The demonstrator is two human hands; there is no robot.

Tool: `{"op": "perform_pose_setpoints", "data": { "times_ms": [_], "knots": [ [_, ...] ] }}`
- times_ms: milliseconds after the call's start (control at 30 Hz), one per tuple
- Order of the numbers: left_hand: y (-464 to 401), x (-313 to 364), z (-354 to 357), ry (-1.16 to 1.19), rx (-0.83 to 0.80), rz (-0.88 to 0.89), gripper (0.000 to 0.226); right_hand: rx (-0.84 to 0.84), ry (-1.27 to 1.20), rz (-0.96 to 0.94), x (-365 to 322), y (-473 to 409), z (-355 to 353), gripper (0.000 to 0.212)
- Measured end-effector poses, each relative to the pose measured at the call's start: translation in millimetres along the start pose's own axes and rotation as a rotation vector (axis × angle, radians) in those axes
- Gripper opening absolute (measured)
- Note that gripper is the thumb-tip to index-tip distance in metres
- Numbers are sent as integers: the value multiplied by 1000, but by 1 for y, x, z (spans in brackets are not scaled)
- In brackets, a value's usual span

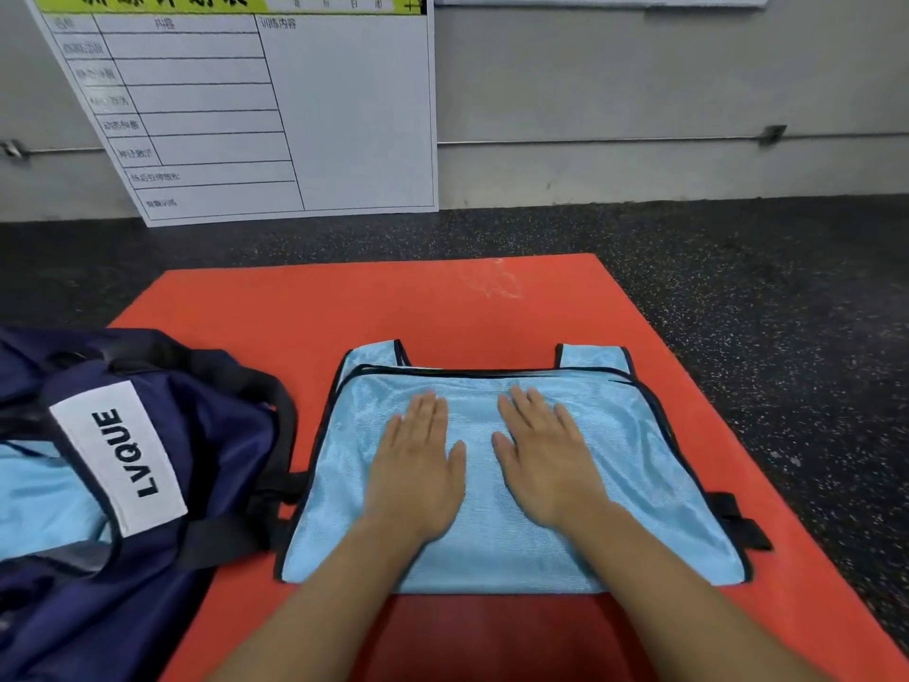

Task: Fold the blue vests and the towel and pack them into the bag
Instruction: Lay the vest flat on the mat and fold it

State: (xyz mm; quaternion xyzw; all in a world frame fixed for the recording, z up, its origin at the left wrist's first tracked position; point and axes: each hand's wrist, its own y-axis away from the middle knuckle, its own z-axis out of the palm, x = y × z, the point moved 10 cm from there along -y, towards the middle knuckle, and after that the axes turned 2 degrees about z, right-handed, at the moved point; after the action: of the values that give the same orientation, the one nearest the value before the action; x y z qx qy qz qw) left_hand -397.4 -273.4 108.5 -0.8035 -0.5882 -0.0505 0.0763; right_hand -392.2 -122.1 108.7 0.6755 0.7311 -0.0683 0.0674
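A light blue vest (511, 484) with black trim lies folded flat on an orange mat (442, 307), its two shoulder straps pointing away from the person. Both hands press on it side by side, palms down: the left hand (418, 465) and the right hand (546, 460) have straight, flat fingers and grasp nothing. Just left of the vest sits a navy bag (196, 435) with a white "LVQUE" label; light blue fabric (44, 499) shows in its opening. A white board (344, 115) leans against the wall beyond the mat.
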Motion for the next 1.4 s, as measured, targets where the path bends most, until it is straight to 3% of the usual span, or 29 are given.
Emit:
{"op": "perform_pose_setpoints", "data": {
  "times_ms": [167, 267, 367, 467, 533, 667, 767, 833, 933, 1000, 1067, 1267, 1333, 1400],
  "knots": [
    [7, -84, -16, -114, 4, -184, 73, -41, 73, 249, 99, 9, -15, 68],
    [12, -101, -25, -108, 37, -255, 74, 25, 148, 341, 127, 21, -29, 68],
    [17, -67, -37, -142, 137, -183, 73, 148, 104, 276, 83, 19, -34, 74],
    [20, 5, -22, -27, 150, 59, 62, 89, -36, 12, -13, 14, -9, 77],
    [24, 24, -9, 31, 87, 101, 63, 86, -25, -73, -44, 20, -1, 73],
    [25, -47, -13, -28, 34, -121, 86, 46, -11, 119, 30, 18, -5, 66],
    [28, -93, -31, -83, 61, -255, 74, 35, 40, 313, 102, 25, -22, 68],
    [29, -95, -36, -108, 81, -289, 69, 60, 52, 358, 113, 32, -30, 67],
    [22, -37, -37, -81, 166, -152, 70, 112, -39, 151, 39, 29, -31, 61],
    [20, 14, -26, -21, 165, 14, 64, 64, -50, -84, -34, 28, -9, 66],
    [20, 26, -15, 30, 116, 70, 62, 40, -8, -160, -57, 25, 6, 73],
    [27, -120, -28, -83, 38, -306, 71, 41, 58, 271, 112, 19, -25, 67],
    [26, -113, -37, -80, 88, -306, 70, 49, 76, 312, 120, 24, -31, 70],
    [21, -75, -44, -110, 191, -197, 68, 73, -2, 170, 77, 20, -31, 71]
  ]
}}
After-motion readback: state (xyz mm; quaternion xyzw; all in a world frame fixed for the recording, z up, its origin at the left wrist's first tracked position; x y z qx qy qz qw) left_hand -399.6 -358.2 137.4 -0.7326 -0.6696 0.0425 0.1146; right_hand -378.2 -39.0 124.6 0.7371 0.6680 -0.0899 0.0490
